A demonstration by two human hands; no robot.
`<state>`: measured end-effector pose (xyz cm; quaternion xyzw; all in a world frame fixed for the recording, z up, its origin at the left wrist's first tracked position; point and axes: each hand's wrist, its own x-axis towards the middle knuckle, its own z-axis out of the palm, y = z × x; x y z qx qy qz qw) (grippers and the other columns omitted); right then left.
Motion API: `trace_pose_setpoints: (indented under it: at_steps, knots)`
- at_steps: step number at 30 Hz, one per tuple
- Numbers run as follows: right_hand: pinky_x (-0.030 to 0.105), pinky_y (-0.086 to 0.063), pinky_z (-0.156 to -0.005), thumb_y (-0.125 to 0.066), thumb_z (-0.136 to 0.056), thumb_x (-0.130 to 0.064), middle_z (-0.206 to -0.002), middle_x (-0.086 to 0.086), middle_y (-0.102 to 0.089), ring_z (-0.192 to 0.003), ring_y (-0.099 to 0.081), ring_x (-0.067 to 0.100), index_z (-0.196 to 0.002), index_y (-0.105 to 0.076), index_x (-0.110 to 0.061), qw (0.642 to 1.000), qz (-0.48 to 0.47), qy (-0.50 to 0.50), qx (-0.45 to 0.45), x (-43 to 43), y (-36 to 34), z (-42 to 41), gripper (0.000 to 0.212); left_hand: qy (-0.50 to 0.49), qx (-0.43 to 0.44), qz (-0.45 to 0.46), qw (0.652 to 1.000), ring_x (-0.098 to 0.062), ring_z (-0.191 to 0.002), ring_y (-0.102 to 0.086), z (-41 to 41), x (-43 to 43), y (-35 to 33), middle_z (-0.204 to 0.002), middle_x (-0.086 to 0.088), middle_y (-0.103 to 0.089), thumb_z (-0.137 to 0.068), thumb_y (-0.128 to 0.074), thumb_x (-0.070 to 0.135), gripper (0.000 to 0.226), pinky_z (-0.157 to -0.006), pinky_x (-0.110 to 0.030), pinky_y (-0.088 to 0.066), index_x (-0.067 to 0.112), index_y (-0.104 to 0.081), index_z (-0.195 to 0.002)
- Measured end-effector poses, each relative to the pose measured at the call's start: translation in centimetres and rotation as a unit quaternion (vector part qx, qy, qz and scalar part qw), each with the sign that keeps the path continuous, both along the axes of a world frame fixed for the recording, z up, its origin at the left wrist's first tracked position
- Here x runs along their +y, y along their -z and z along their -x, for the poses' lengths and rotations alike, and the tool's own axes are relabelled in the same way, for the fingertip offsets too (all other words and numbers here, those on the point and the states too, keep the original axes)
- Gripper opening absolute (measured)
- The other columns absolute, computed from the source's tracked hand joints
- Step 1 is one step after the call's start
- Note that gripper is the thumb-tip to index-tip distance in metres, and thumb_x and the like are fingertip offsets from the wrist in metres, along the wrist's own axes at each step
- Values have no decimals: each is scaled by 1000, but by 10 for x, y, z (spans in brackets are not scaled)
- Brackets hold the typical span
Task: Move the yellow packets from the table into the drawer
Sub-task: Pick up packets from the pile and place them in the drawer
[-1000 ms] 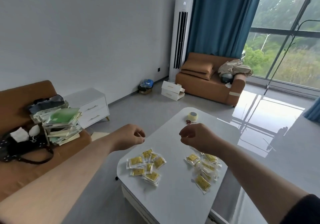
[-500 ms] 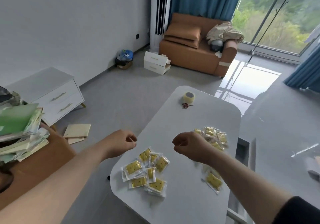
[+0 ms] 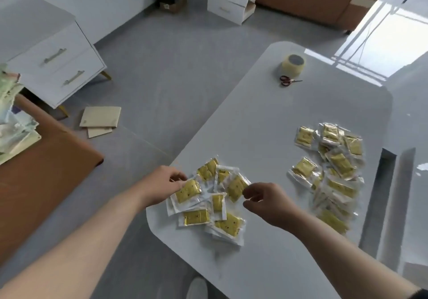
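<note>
Yellow packet (image 3: 187,191) corner pinched in left hand (image 3: 164,183) grip; right hand (image 3: 269,203) grip curled, hold unclear.

There is one view only, from the person's head, facing forward and steeply down, near above the counter (image 3: 266,118) and both forearms.

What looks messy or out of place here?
Flat beige cardboard pieces lie loose on the grey floor beside the white two-drawer cabinet, an odd spot. The yellow packets sit in two jumbled, overlapping heaps on the white table, not neatly stacked.
</note>
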<state>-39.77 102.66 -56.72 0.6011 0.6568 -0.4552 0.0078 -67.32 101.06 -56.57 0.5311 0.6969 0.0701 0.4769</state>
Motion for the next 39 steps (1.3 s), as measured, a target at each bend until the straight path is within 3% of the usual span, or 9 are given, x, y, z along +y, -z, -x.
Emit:
trace_pose_setpoints:
  at_steps: [2, 5, 9, 12, 16, 24, 28, 31, 39]
  knots:
    - [17, -49, -78, -68, -83, -21, -93, -13, -67, -85, -62, 2, -107, -72, -19, 1000, 6, -7, 0, 6, 39, 5, 24, -14, 0, 0, 1000, -11, -93, -62, 2, 4, 40, -99, 3, -67, -90, -64, 20, 17, -88, -29, -50, 17, -68, -106]
    - [21, -51, -82, -69, -84, -20, -95, -11, -68, -86, -63, 4, -109, -72, -17, 1000, 1, -11, 5, 15, 97, 12, 25, -22, 0, 1, 1000, -10, -92, -61, 3, 13, 99, -96, 6, -66, -92, -62, 19, 19, -82, -24, -45, 15, -69, -109]
    - [24, -53, -87, -67, -86, -21, -102, -8, -70, -92, -65, 5, -112, -71, -17, 999, -7, -21, 23, 21, 156, 22, 27, -23, 31, 0, 999, -16, -102, -59, 2, 27, 164, -117, -3, -66, -94, -57, 21, 25, -87, -26, -42, 16, -66, -117]
    - [28, -54, -92, -65, -87, -21, -106, -6, -71, -95, -66, 8, -114, -70, -18, 999, -17, -30, 26, 25, 186, 30, 28, 26, 115, -6, 993, -22, -118, -52, 1, 31, 202, -128, -3, -57, -84, -68, 39, 51, -94, -30, -40, 19, -56, -130]
    - [29, -53, -92, -64, -88, -22, -111, -8, -68, -96, -64, 8, -118, -68, -20, 999, -22, -34, 29, 26, 209, 37, 30, 92, 207, -55, 972, -25, -116, -48, -5, 32, 222, -120, -2, -54, -66, -77, 56, 76, -96, -38, -43, 27, -52, -131]
    - [24, -49, -83, -63, -89, -22, -92, -19, -60, -75, -50, -4, -117, -68, -21, 996, -78, -49, -2, 27, 218, 38, 28, 90, 195, -66, 974, -25, -113, -52, -8, 37, 226, -123, -3, -54, -72, -78, 42, 66, -94, -36, -42, 23, -50, -128]
    - [27, -47, -95, -64, -89, -29, -121, -10, -62, -99, -52, 6, -123, -64, -25, 989, -93, -106, -37, 30, 216, 41, 34, 51, 166, -86, 981, -23, -109, -55, -4, 37, 223, -126, 0, -53, -76, -77, 35, 59, -89, -36, -46, 24, -48, -126]
    - [31, -43, -101, -65, -87, -41, -128, -11, -57, -119, -47, 14, -131, -58, -27, 972, -114, -187, -86, 31, 215, 46, 47, 81, 205, -109, 969, -25, -108, -53, -1, 37, 219, -120, -2, -57, -82, -71, 34, 49, -91, -38, -41, 23, -48, -123]
    - [31, -40, -99, -66, -82, -51, -120, -7, -51, -113, -39, 17, -128, -57, -28, 947, -121, -269, -124, 28, 222, 54, 51, -28, 95, -93, 991, -17, -91, -56, 22, 26, 202, -99, 6, -53, -81, -73, 20, 27, -72, -30, -42, 24, -55, -101]
